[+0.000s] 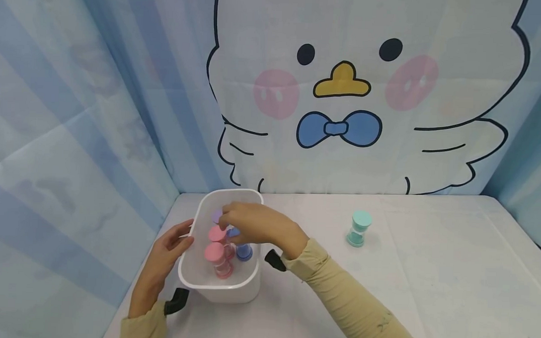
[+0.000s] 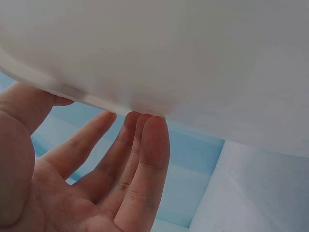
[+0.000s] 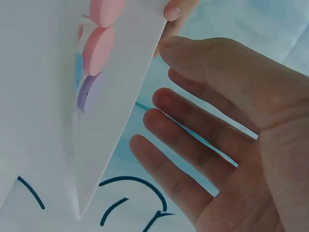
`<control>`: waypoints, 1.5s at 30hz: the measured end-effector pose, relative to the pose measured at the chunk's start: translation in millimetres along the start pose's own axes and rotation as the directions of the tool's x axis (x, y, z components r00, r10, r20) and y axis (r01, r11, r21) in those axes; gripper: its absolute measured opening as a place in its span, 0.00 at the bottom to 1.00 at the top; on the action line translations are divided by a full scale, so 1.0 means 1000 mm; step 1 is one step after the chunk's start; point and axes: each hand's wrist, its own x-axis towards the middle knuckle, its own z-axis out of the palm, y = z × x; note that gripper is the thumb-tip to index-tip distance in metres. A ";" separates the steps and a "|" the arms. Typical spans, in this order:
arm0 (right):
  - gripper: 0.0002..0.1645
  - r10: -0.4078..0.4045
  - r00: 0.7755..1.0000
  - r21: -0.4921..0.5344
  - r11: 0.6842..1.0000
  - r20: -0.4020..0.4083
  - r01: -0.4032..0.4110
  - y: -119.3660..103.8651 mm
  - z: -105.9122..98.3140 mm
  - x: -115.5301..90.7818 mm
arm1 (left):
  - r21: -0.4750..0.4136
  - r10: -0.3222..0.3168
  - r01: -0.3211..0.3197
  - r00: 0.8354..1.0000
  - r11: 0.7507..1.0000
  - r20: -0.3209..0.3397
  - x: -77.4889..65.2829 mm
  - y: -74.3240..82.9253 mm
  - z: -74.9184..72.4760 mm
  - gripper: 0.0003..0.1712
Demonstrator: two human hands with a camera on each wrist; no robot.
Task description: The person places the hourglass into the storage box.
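A white plastic bin [image 1: 241, 293] stands on the table and holds several small sand timers. Two have pink tops, the front pink sand timer [image 1: 216, 253] and the pink sand timer [image 1: 217, 234] behind it. Beside them is a blue sand timer [image 1: 244, 252], and farther back a purple sand timer [image 1: 216, 216], partly hidden. My left hand [image 1: 163, 260] touches the bin's left rim with extended fingertips. Over the bin, my right hand [image 1: 257, 224] has loosely bent fingers; the right wrist view shows nothing in them. A green sand timer [image 1: 359, 229] stands on the table to the right.
The white table [image 1: 405, 293] spreads to the right of the bin. Behind it hangs a fabric backdrop [image 1: 342, 166] with a cartoon figure, and a blue striped curtain [image 1: 65, 157] borders the left side close to the bin.
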 end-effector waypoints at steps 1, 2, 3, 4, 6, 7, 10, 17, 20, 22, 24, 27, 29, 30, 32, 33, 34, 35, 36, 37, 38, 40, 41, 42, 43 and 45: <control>0.18 0.005 1.000 -0.001 1.000 0.000 -0.005 0.001 -0.001 -0.002 | -0.002 0.006 -0.006 1.000 1.000 0.000 0.000 0.000 0.000 0.32; 0.18 0.012 1.000 0.000 1.000 -0.002 -0.012 0.002 -0.001 -0.005 | -0.003 0.012 -0.012 1.000 1.000 0.001 0.000 0.000 0.000 0.32; 0.18 0.017 1.000 0.001 1.000 -0.001 -0.017 0.003 -0.001 -0.006 | -0.005 0.016 -0.016 1.000 1.000 0.000 0.000 0.000 0.000 0.31; 0.18 0.024 1.000 0.003 1.000 0.000 -0.024 0.005 0.000 -0.008 | -0.007 0.020 -0.020 1.000 1.000 0.000 0.000 0.000 0.001 0.31; 0.17 0.029 1.000 -0.002 1.000 -0.003 -0.029 0.007 0.000 -0.012 | -0.013 0.025 -0.024 1.000 1.000 0.002 0.001 0.000 0.001 0.31; 0.16 0.031 0.999 -0.004 1.000 -0.008 -0.031 0.008 0.000 -0.014 | -0.015 0.026 -0.026 1.000 1.000 0.005 0.001 0.000 0.001 0.31; 0.16 0.031 0.999 -0.002 1.000 -0.025 -0.031 0.010 0.000 -0.019 | -0.017 0.029 -0.029 1.000 0.999 0.004 0.001 -0.001 0.001 0.31; 0.14 0.004 0.998 0.001 1.000 -0.067 -0.004 0.015 -0.001 -0.030 | -0.016 0.022 -0.022 1.000 1.000 0.000 0.000 -0.002 0.002 0.31; 0.14 0.011 0.997 0.008 1.000 -0.077 -0.010 0.017 -0.001 -0.034 | -0.020 0.019 -0.019 1.000 1.000 -0.001 0.000 -0.001 0.002 0.31; 0.14 0.020 0.996 0.009 1.000 -0.083 -0.019 0.018 -0.001 -0.036 | -0.020 0.015 -0.015 1.000 1.000 -0.002 0.000 -0.001 0.002 0.31; 0.15 0.027 0.996 0.009 1.000 -0.088 -0.026 0.021 0.000 -0.039 | -0.019 0.012 -0.012 1.000 1.000 -0.003 0.000 0.000 0.003 0.31; 0.16 0.035 0.995 0.005 0.999 -0.094 -0.034 0.024 0.001 -0.043 | -0.019 0.016 -0.016 1.000 1.000 -0.004 0.000 0.001 0.003 0.31; 0.16 0.038 0.994 -0.002 0.999 -0.100 -0.039 0.026 0.002 -0.046 | -0.024 0.021 -0.021 1.000 0.999 -0.002 0.000 0.001 0.003 0.31; 0.16 0.042 0.994 -0.003 0.999 -0.103 -0.043 0.027 0.002 -0.047 | -0.025 0.024 -0.024 1.000 0.999 0.000 -0.001 0.001 0.003 0.31; 0.17 0.055 0.993 0.002 0.998 -0.107 -0.055 0.029 0.002 -0.050 | -0.028 0.028 -0.028 1.000 0.999 0.001 -0.001 0.001 0.002 0.30; 0.17 0.063 0.992 0.004 0.998 -0.109 -0.063 0.030 0.003 -0.052 | -0.028 0.030 -0.030 1.000 0.999 0.001 -0.001 0.001 0.002 0.30; 0.17 0.069 0.991 0.008 0.998 -0.111 -0.069 0.030 0.003 -0.053 | -0.028 0.030 -0.030 1.000 0.999 0.002 -0.002 0.001 0.002 0.31; 0.17 0.077 0.991 0.014 0.997 -0.112 -0.076 0.031 0.003 -0.055 | -0.028 0.031 -0.031 1.000 0.999 0.001 -0.002 0.001 0.001 0.30; 0.18 0.084 0.990 0.021 0.996 -0.114 -0.082 0.032 0.003 -0.056 | -0.027 0.031 -0.031 1.000 0.999 0.001 -0.002 0.002 0.001 0.30; 0.18 0.089 0.989 0.024 0.996 -0.115 -0.087 0.033 0.003 -0.058 | -0.026 0.032 -0.032 0.999 0.999 -0.001 -0.002 0.002 0.001 0.30; 0.18 0.094 0.989 0.026 0.996 -0.118 -0.091 0.034 0.003 -0.060 | -0.025 0.033 -0.033 0.999 0.999 -0.001 -0.003 0.002 0.000 0.30; 0.18 0.101 0.987 0.022 0.995 -0.122 -0.099 0.036 0.004 -0.064 | -0.025 0.033 -0.033 0.999 0.999 -0.002 -0.003 0.002 0.000 0.30; 0.18 0.104 0.987 0.017 0.995 -0.125 -0.103 0.037 0.004 -0.066 | -0.026 0.033 -0.033 0.999 0.999 -0.003 -0.003 0.002 0.000 0.30; 0.19 0.107 0.986 0.013 0.994 -0.127 -0.106 0.039 0.004 -0.068 | -0.026 0.032 -0.032 0.999 0.999 -0.003 -0.003 0.003 0.000 0.30; 0.18 0.111 0.985 0.010 0.994 -0.128 -0.111 0.040 0.005 -0.070 | -0.026 0.029 -0.029 1.000 0.999 -0.003 -0.003 0.003 0.000 0.30; 0.18 0.116 0.985 -0.002 0.993 -0.132 -0.117 0.043 0.006 -0.075 | -0.028 0.023 -0.023 1.000 0.999 -0.003 -0.003 0.002 0.001 0.31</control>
